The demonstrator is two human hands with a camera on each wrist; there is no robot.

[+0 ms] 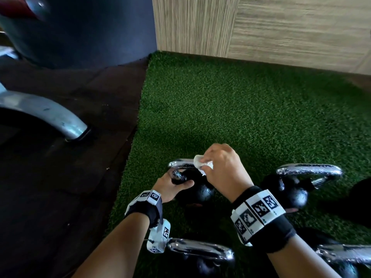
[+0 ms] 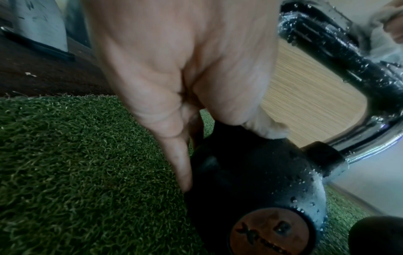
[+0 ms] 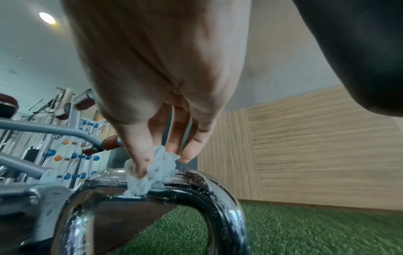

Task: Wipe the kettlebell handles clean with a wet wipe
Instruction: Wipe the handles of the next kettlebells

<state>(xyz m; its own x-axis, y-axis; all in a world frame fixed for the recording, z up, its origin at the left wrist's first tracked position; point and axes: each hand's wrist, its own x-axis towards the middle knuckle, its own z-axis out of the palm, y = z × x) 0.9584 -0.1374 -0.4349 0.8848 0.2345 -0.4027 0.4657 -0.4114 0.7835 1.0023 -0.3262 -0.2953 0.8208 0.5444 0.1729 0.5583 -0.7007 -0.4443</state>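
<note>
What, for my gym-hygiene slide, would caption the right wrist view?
Right hand pinches a crumpled white wet wipe against a droplet-covered chrome kettlebell handle above green artificial turf.

Badge (image 2: 270, 233) lettering blurred, perhaps a numeral; nearest kettlebell (image 1: 200, 249) cut off below.

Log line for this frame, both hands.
phase: wiping | right hand: pinches wet wipe, pressed on chrome handle top | left hand: holds kettlebell body | floor: green turf

Four kettlebells (image 1: 201, 192), (image 1: 293, 194), (image 1: 200, 250), (image 1: 345, 254), one wet wipe (image 1: 202, 164) and two hands (image 1: 170, 187), (image 1: 222, 169) are in view.
</note>
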